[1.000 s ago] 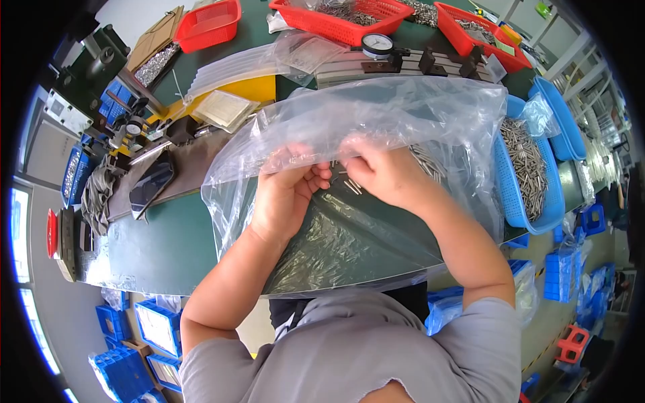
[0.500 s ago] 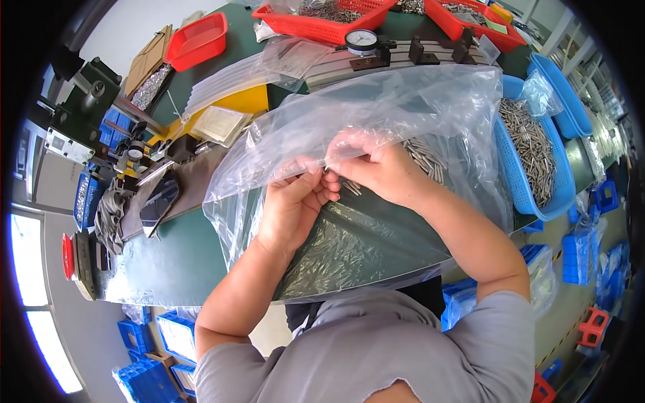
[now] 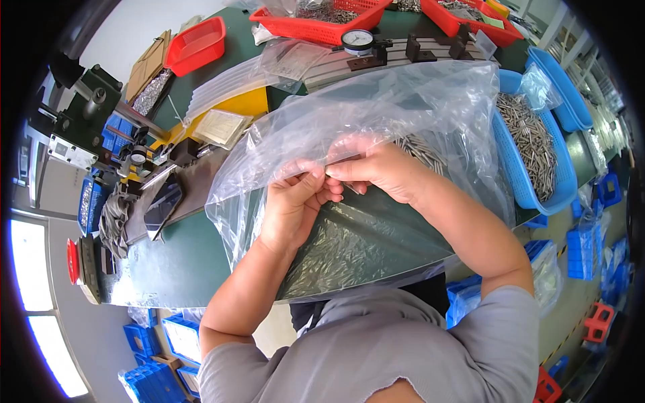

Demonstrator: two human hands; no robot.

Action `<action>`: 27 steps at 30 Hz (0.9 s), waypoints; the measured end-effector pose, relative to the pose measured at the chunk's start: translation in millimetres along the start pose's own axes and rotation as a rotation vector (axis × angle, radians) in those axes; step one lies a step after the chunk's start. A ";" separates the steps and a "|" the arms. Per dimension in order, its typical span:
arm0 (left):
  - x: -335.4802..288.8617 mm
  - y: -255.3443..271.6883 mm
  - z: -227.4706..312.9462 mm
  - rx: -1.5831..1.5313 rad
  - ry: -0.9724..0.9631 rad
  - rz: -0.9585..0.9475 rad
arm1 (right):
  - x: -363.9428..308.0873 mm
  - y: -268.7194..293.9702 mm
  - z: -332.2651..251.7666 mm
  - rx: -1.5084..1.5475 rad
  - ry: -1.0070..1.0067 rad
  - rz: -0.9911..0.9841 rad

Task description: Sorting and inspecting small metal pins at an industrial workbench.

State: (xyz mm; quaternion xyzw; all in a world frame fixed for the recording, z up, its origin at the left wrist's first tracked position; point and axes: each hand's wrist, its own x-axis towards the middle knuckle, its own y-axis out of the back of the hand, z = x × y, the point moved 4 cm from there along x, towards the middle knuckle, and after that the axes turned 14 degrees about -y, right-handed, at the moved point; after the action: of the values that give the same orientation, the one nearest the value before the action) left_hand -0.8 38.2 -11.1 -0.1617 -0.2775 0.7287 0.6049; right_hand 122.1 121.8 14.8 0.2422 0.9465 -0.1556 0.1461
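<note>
A large clear plastic bag (image 3: 403, 94) is spread over the bench, its upper sheet draped across my fingertips. My left hand (image 3: 293, 201) is closed in a pinch at the bag's middle. Against it, my right hand (image 3: 376, 168) pinches too, thumb and forefinger meeting the left fingertips. A tiny dark bit shows where they meet, too small to name. Silvery metal pins (image 3: 423, 153) lie in a pile under the film beyond my right hand, and a few show just below its fingers.
A blue basket (image 3: 531, 199) of metal pins stands at the right. Red baskets (image 3: 295, 28) with small metal parts sit along the back, near a dial gauge (image 3: 357, 41). On the left are a gauge stand (image 3: 87, 111) and a dark phone-like slab (image 3: 163, 205).
My right fingers have curled slightly, coming closer to the left fingertips. Both hands stay in nearly the same place, and the view has shifted a little.
</note>
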 end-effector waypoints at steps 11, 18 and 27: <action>3.3 -0.7 5.2 0.114 -0.076 0.065 | 4.2 -0.7 3.5 -0.042 0.148 0.206; 6.0 7.4 15.0 0.087 -0.273 0.190 | 9.7 15.0 3.6 0.518 0.179 0.040; 3.9 12.6 16.3 0.095 -0.280 0.228 | -0.2 -27.2 12.5 -1.230 0.523 0.545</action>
State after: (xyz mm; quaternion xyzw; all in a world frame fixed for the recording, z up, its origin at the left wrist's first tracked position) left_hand -20.9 37.2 -5.3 -0.0605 -0.3043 0.8201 0.4807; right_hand 111.0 94.4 9.5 0.3727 0.7728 0.5103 0.0583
